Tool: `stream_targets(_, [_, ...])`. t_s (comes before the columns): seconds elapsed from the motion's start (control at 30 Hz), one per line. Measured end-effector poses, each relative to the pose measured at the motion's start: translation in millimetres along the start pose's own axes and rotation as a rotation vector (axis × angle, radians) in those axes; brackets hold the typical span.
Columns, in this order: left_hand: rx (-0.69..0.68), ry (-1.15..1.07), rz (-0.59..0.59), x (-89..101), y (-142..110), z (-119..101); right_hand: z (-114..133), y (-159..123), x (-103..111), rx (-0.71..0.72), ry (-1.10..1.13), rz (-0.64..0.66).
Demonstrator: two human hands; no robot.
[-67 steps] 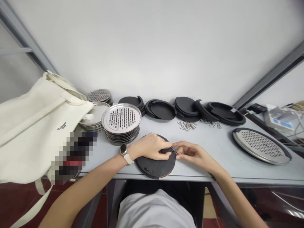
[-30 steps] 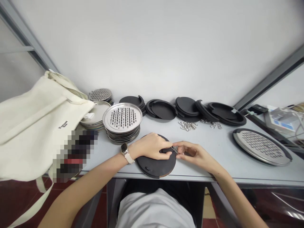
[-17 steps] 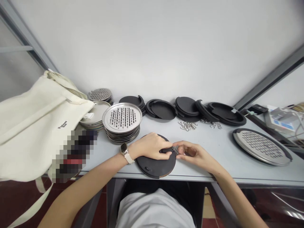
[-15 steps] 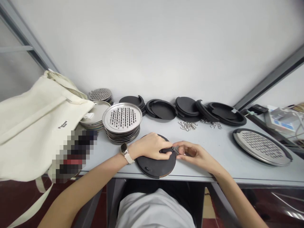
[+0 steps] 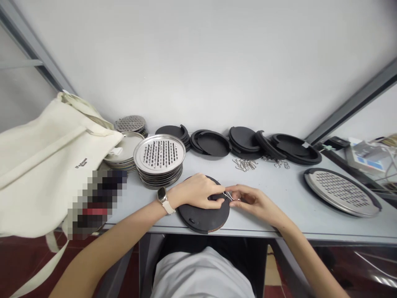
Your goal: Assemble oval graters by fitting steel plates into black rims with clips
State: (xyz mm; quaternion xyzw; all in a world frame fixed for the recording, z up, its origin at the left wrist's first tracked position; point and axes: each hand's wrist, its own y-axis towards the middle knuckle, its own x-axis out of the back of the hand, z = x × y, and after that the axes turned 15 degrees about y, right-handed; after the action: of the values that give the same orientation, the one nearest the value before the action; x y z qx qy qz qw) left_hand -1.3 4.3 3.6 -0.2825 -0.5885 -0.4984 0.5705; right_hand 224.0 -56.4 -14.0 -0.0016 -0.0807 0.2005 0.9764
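At your far left a cream bag (image 5: 46, 165) slumps on the table (image 5: 276, 182), its strap hanging over the front edge. Next to it, at the back, is a short stack of perforated plates (image 5: 129, 124); nearer you are the plain plates (image 5: 126, 150), stacked, then a taller stack of graters (image 5: 159, 155), its top one facing up. Black covers (image 5: 170, 132) are piled behind them.

Your left hand, watch (image 5: 162, 194) on the wrist, lies over the black disc (image 5: 203, 217), which sits flat at the table's front edge, before you. Its forefinger and thumb are slightly apart beside the disc's right rim; its other fingers are tucked from view, so you cannot tell what they grip.

At that rim is a wire hook (image 5: 229, 196), and your right hand (image 5: 252, 200) pinches it between nearly closed thumb and fingers. Behind are more black trays (image 5: 214, 144), with loose hooks (image 5: 245, 164) in front of a further pile (image 5: 245, 138). Farther right lie black rings (image 5: 294, 149) and a black-rimmed grater (image 5: 343, 192).
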Motion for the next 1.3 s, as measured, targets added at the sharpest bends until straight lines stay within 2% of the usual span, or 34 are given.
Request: stream_targets(1.3, [0.002,-0.001,-0.014,0.7,-0.6,-1.2,2.1,-1.0,-0.6,0.012,-0.033,0.009])
